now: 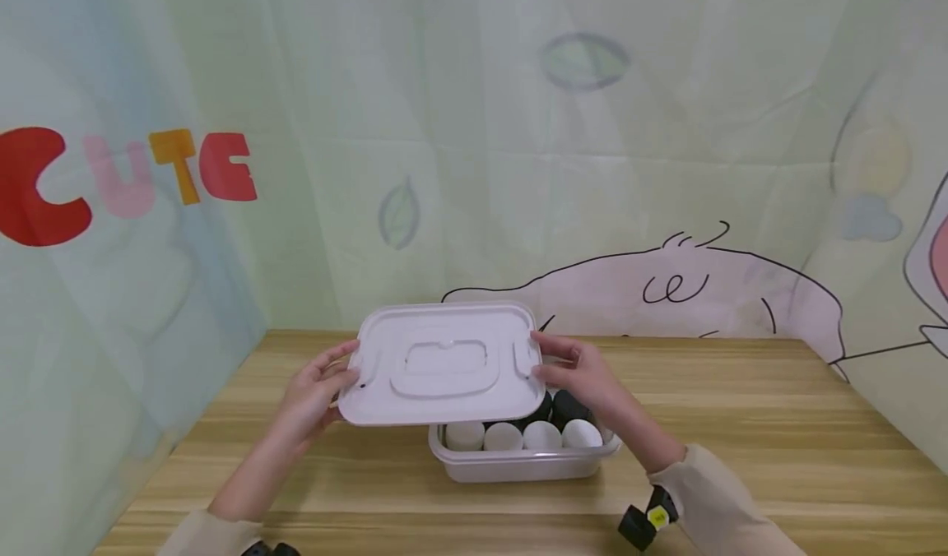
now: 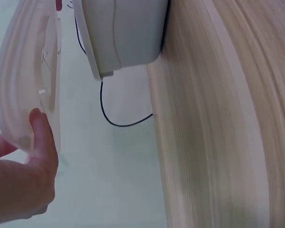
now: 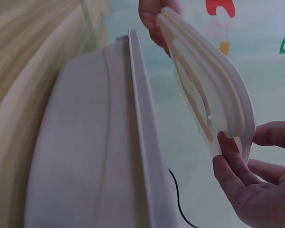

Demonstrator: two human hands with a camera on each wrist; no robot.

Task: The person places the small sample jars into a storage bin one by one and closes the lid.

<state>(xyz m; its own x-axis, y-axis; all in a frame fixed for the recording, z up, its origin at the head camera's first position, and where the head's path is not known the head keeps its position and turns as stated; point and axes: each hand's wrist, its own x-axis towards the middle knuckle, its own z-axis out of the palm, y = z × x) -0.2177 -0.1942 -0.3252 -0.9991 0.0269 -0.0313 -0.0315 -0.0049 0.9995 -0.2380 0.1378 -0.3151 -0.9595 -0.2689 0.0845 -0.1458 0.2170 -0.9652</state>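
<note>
A pale pink rectangular lid is lifted and tilted above a translucent plastic box on the wooden table. My left hand grips the lid's left edge, and my right hand grips its right edge. Inside the box stand white cylinders in the front row and black ones behind. The left wrist view shows the lid edge-on with my left hand's thumb on it and the box beyond. In the right wrist view, my right hand's fingers pinch the lid above the box.
Printed cloth backdrop encloses the table at the back and both sides, with red and pink letters at left. A black wrist device sits on my right sleeve. Bare wood lies left and right of the box.
</note>
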